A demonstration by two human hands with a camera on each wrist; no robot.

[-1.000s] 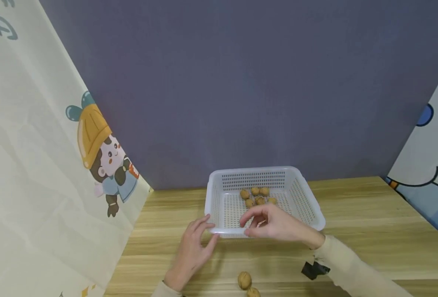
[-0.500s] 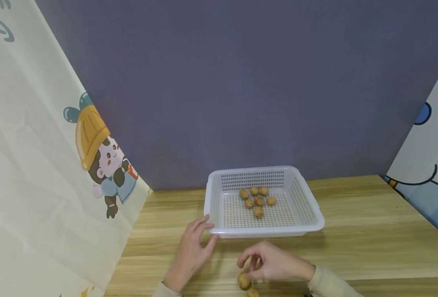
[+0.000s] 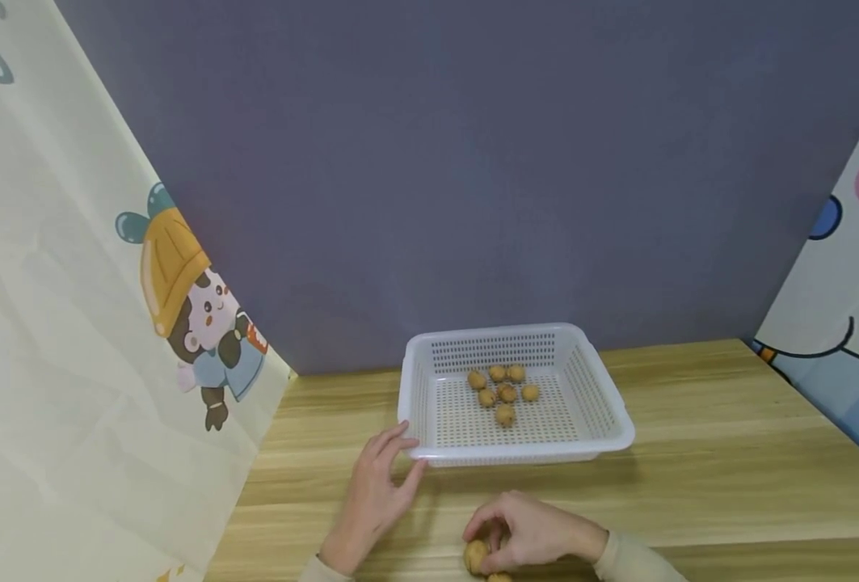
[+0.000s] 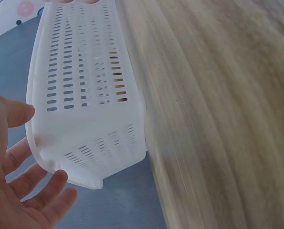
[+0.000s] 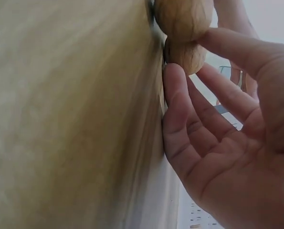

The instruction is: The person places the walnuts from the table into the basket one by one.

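Note:
My left hand [image 3: 375,495] rests at the near left corner of a white plastic basket [image 3: 516,451], its fingertips on the rim. In the left wrist view, loosely spread fingers [image 4: 50,183] lie about that basket corner. Near the bottom of the head view, my right hand [image 3: 529,529] holds a walnut [image 3: 476,558] on the table between thumb and fingers. Partly hidden beside it is a second walnut [image 3: 500,577]. From the right wrist, two walnuts show close together, the nearer walnut [image 5: 184,18] touched by the thumb.
Several walnuts [image 3: 505,415] lie inside the basket. It stands on a wood-grain table [image 3: 691,453] against a dark grey back panel [image 3: 429,178]. Cartoon-printed sheets flank both sides, the left sheet [image 3: 44,339] close to the table edge.
My right hand has gone from above the basket's near rim down to the walnuts on the table, with its fingers now around one. The left hand stays at the basket corner.

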